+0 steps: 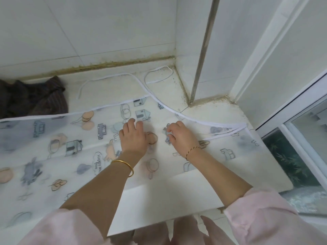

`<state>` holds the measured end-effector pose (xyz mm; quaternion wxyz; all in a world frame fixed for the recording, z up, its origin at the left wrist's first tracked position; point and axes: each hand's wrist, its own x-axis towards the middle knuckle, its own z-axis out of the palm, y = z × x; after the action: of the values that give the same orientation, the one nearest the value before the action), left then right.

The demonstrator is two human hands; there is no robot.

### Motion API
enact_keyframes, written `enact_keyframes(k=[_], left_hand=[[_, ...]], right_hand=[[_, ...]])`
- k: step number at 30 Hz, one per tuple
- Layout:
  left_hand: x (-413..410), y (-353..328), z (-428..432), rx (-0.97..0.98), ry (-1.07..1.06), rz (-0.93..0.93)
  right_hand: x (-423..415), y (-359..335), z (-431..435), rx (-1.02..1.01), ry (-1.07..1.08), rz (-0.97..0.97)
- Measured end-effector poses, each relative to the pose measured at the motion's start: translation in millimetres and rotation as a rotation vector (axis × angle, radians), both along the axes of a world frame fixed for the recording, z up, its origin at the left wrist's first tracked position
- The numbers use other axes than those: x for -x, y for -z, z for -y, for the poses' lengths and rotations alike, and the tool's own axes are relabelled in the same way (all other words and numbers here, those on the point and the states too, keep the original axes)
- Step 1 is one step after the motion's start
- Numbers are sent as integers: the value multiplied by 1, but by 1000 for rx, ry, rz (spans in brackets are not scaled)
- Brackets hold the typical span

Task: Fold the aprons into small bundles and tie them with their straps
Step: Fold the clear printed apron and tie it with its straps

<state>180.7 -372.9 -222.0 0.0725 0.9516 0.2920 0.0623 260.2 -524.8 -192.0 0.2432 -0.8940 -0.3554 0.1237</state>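
The apron (pixel 53 147) lies spread on the desk (pixel 217 112), straps (pixel 123 73) trailing behind, so it can fold cleanly. The left grip (pixel 133 137) presses it down with loose fingers as an anchor; the right grip (pixel 177 137) pinches the film, probably to start 1 fold.

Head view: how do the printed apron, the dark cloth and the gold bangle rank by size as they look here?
1. printed apron
2. dark cloth, cut off by the frame edge, so its full size is unsure
3. gold bangle, smallest although nearest the camera

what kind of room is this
Probably a home kitchen or washroom: white tiled walls, a white ledge with stained seams, and a sliding window beside it.
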Motion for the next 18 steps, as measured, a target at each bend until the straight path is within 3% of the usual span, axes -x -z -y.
enact_keyframes(k=[3, 7, 9, 13, 18], left_hand=[[22, -3, -32, 9, -42, -102], [48, -7, -93, 416, 35, -69], [55, -16, -134, 503, 45, 13], [60, -28, -204, 379, -16, 35], [56, -33, -272, 77, 28, -319]], right_hand=[[25, 0, -43, 70, -70, -37], [42, -1, -98, 410, -10, -42], [39, -8, -129, 537, 71, -28], [30, -21, -184, 480, 101, 60], [23, -12, -253, 440, -127, 126]])
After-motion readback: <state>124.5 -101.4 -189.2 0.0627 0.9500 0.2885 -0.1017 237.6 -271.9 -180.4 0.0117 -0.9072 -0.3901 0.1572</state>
